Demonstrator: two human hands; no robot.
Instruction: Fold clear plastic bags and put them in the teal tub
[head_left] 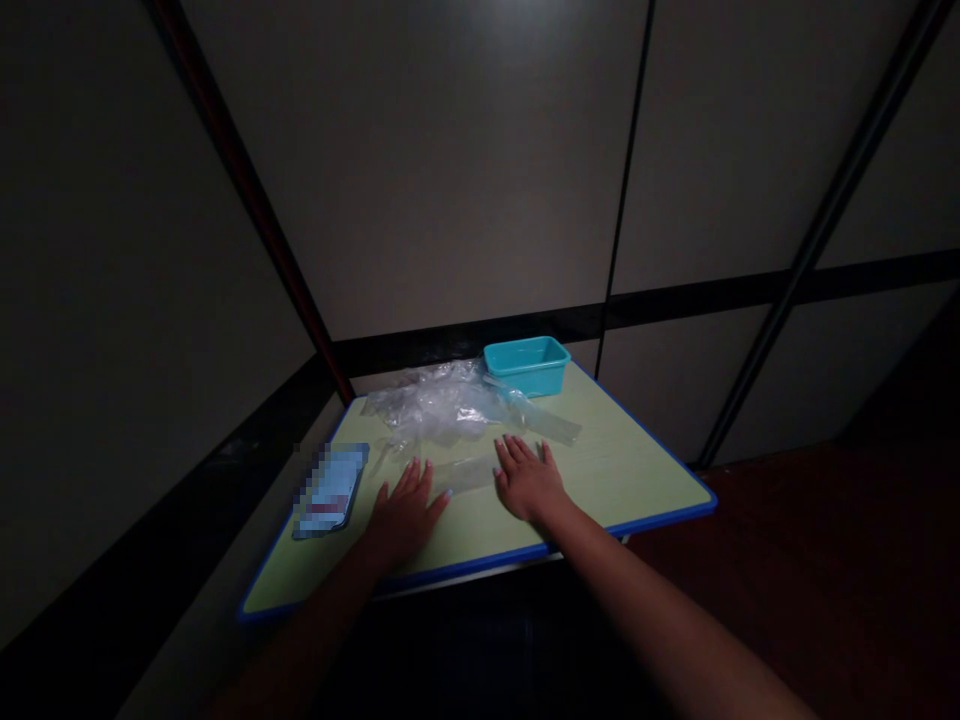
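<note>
A flat, clear plastic bag or strip lies on the table between my two hands. At its left end my left hand rests palm down, fingers outstretched and thumb apart. My right hand lies flat at the other end, its fingers stretched forward over the tabletop. Neither hand grips anything. Just beyond them spreads a heap of crumpled clear plastic bags. One flat clear piece reaches out from the heap towards the right.
A turquoise plastic basket stands at the table's back edge, against the panelled wall. At the left edge lies a phone with its screen lit. The pale green table has a blue rim. The room is dim.
</note>
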